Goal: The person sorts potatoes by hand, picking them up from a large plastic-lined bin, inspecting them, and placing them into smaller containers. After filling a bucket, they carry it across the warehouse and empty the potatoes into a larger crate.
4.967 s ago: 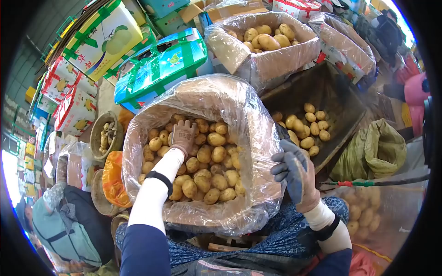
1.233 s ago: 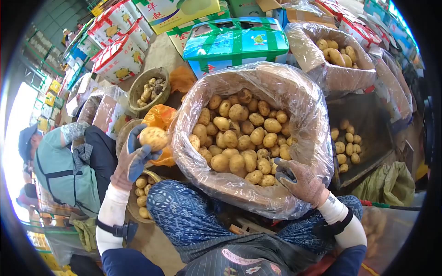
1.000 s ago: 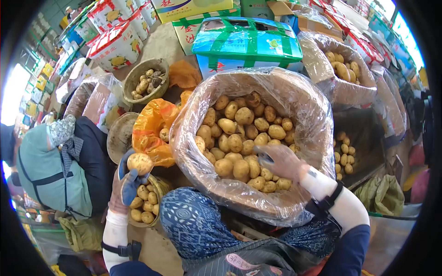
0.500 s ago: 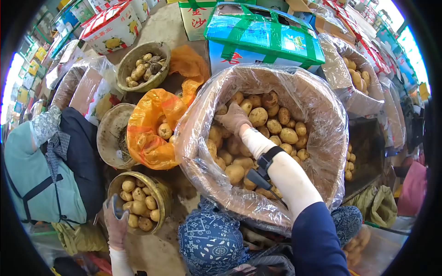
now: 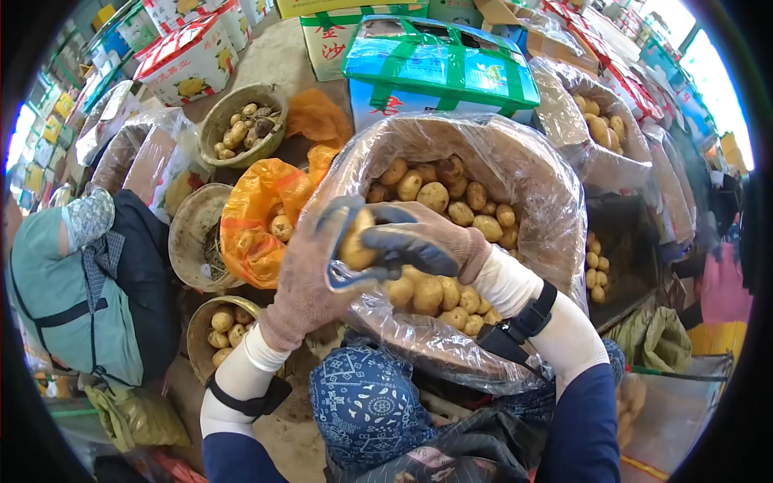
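Between my two gloved hands, above the left rim of the plastic-lined box (image 5: 555,173), is a potato (image 5: 357,241). My left hand (image 5: 310,278) curls its fingers and thumb around it from the left. From the right, my right hand (image 5: 443,237) closes its blue-coated fingers against the same potato; these fingers are slightly blurred. Many potatoes (image 5: 435,196) lie loose in the box below and behind my hands. Just left of my left forearm, a round basket (image 5: 199,342) of potatoes is partly covered by that arm.
An orange mesh bag (image 5: 248,233) with potatoes stands left of the box, near an earth-stained bowl (image 5: 185,233). Behind is another bowl (image 5: 211,129) of potatoes. A blue taped carton (image 5: 451,72) borders the back. Another person (image 5: 76,298) is at the left.
My right hand has come up out of the potatoes in the box. My left hand has left the basket and moved right and up to meet it, with a potato now between them.
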Motion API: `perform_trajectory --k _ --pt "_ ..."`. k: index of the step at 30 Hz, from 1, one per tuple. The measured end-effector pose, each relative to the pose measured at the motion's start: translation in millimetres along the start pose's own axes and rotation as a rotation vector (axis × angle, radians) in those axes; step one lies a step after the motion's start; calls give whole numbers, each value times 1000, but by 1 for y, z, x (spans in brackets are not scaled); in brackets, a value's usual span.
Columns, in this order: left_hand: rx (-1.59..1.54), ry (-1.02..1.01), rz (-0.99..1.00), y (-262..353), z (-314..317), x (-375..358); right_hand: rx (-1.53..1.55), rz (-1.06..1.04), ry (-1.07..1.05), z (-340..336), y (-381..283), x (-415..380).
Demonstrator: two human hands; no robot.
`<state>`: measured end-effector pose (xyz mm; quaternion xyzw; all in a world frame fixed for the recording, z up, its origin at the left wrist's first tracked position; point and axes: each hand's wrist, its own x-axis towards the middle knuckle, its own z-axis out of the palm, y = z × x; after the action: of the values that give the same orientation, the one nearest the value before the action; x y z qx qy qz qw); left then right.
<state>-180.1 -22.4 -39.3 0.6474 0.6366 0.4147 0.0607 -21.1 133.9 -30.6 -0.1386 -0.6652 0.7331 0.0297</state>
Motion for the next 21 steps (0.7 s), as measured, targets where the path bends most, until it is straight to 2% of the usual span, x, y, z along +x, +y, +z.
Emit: perform_trajectory --k 2,3,4,6,8,10,12,13,16,17,18,20,21 --pt "104 51 90 0 -2 -1 67 -72 -61 4 -10 3" --pt "-68 82 -61 0 -14 -10 129 -142 -129 0 -11 5" --pt "-237 113 -221 -3 -26 -24 268 59 -151 -10 -7 11" --pt "67 111 -213 -20 -57 -60 150 108 13 -31 33 29" --pt "191 50 -350 -31 -89 -103 -483 307 219 -38 69 49" --pt "428 -74 -399 -35 -114 -140 -670 327 173 -32 108 60" --pt "488 -231 -638 -31 -122 -171 -693 450 67 -12 122 70" --pt "553 -296 -687 -33 -121 -189 -645 445 87 -8 121 72" --pt "624 -224 -596 -42 -109 -204 -557 441 105 -5 110 67" --pt "456 -111 -632 -35 -99 -185 -514 444 105 -5 108 64" --pt "454 -106 -626 -37 -90 -171 -519 441 110 -2 112 63" --pt "312 34 -500 -46 -71 -141 -576 356 175 10 122 69" --pt "222 72 -480 -43 -58 -122 -567 398 146 14 119 68"
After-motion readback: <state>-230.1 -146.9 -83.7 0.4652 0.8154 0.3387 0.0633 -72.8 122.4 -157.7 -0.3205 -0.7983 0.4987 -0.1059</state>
